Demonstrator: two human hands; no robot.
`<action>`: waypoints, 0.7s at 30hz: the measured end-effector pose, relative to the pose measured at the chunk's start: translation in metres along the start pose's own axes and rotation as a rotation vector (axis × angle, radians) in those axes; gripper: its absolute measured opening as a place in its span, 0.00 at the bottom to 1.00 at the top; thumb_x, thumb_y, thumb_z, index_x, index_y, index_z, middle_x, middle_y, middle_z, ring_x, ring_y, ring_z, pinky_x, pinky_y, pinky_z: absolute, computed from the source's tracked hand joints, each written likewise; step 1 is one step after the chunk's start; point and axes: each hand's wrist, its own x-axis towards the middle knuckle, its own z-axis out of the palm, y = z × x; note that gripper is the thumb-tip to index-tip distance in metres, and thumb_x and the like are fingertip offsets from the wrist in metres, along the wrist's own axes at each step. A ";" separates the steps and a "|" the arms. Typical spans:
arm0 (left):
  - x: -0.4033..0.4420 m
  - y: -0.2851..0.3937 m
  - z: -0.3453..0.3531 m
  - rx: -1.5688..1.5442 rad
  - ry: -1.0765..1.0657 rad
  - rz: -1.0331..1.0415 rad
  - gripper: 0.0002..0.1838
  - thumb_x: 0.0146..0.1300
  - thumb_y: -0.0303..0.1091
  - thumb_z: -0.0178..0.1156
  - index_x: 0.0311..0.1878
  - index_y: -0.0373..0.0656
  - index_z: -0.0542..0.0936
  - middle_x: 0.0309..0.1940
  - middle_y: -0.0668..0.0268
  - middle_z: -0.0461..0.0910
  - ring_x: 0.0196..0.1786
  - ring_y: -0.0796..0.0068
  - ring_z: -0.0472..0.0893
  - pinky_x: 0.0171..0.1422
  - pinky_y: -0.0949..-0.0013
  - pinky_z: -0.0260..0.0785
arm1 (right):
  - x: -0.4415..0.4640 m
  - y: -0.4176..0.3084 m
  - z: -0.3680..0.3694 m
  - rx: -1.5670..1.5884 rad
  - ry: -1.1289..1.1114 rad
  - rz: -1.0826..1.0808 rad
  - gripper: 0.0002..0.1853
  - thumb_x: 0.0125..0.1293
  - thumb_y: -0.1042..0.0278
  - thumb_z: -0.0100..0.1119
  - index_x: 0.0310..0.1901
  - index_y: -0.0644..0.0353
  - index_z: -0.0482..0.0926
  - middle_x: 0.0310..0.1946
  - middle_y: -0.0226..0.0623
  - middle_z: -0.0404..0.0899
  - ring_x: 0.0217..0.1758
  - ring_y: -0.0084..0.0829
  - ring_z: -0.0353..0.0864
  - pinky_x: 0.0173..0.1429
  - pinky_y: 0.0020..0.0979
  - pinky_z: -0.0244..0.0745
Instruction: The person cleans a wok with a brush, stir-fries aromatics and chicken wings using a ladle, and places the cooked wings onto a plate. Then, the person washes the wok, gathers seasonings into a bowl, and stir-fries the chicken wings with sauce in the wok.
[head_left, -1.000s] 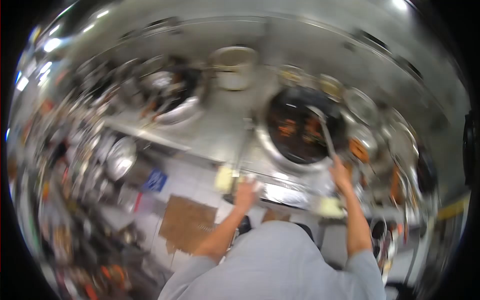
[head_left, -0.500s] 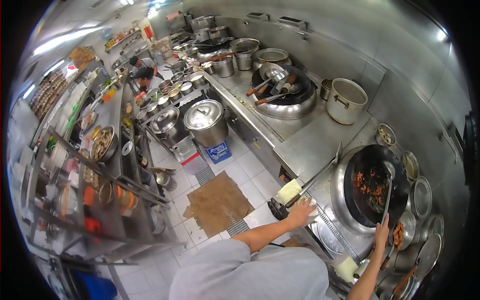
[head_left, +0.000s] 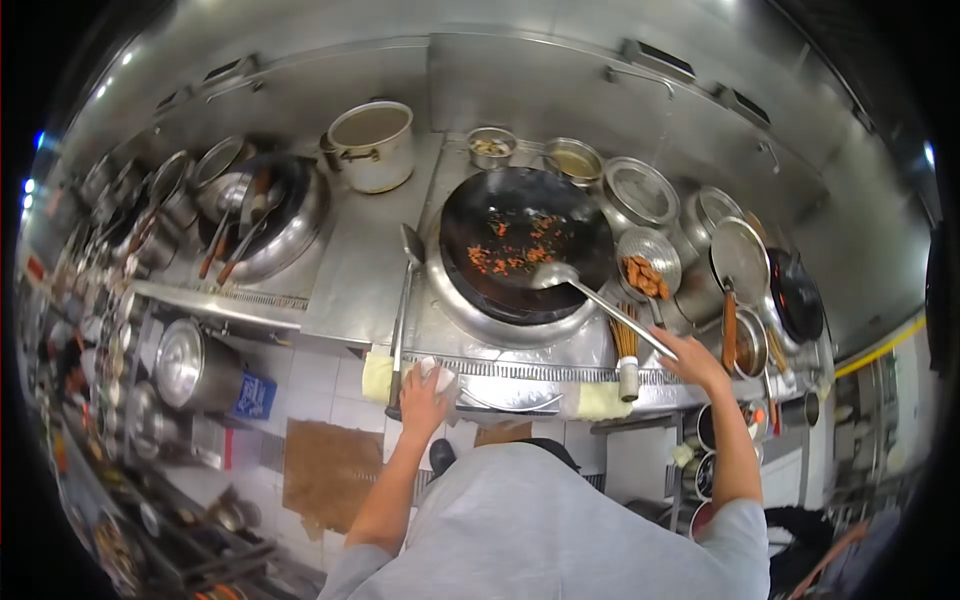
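My right hand (head_left: 688,358) is closed round the handle of a metal ladle (head_left: 598,300). The ladle's bowl rests inside a black wok (head_left: 480,215), at its near right part. Small orange-red bits with some green (head_left: 515,248) are scattered over the wok's inside. At the stove's front edge, my left hand (head_left: 424,400) is closed on a crumpled white cloth (head_left: 440,378). Just left of the wok lies a long-handled wok spatula (head_left: 405,300), its lower end beside my left hand. A perforated strainer (head_left: 650,248) with browned pieces sits right of the wok.
A bamboo brush (head_left: 625,350) stands between the wok and my right forearm. Folded yellow cloths (head_left: 600,400) lie on the front rail. Strainers, including a round mesh one (head_left: 740,260), crowd the right. A tall pot (head_left: 380,150) and a second wok (head_left: 290,210) are on the left.
My view has turned right, bringing the wok to the middle. The ladle's bowl has moved from the wok's far part to its near right part. Both hands keep their holds.
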 end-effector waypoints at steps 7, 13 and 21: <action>0.002 0.011 -0.014 -0.004 -0.004 0.072 0.38 0.52 0.36 0.69 0.69 0.50 0.69 0.70 0.47 0.60 0.71 0.44 0.61 0.68 0.45 0.61 | 0.110 -0.049 0.107 0.785 0.164 0.487 0.35 0.71 0.59 0.53 0.76 0.46 0.51 0.22 0.40 0.74 0.18 0.31 0.73 0.21 0.35 0.71; -0.006 0.016 -0.028 -0.093 0.070 0.116 0.38 0.53 0.32 0.68 0.69 0.45 0.68 0.69 0.42 0.60 0.71 0.42 0.61 0.72 0.46 0.57 | 0.131 -0.057 0.102 1.301 0.022 0.364 0.37 0.72 0.63 0.53 0.77 0.53 0.47 0.24 0.29 0.69 0.16 0.25 0.64 0.16 0.30 0.66; -0.039 0.004 -0.064 -0.173 0.104 -0.119 0.37 0.56 0.30 0.67 0.70 0.41 0.66 0.70 0.42 0.59 0.72 0.42 0.60 0.74 0.50 0.56 | 0.144 -0.081 0.093 0.791 0.133 0.396 0.36 0.71 0.64 0.51 0.77 0.51 0.48 0.21 0.39 0.71 0.15 0.31 0.70 0.16 0.33 0.68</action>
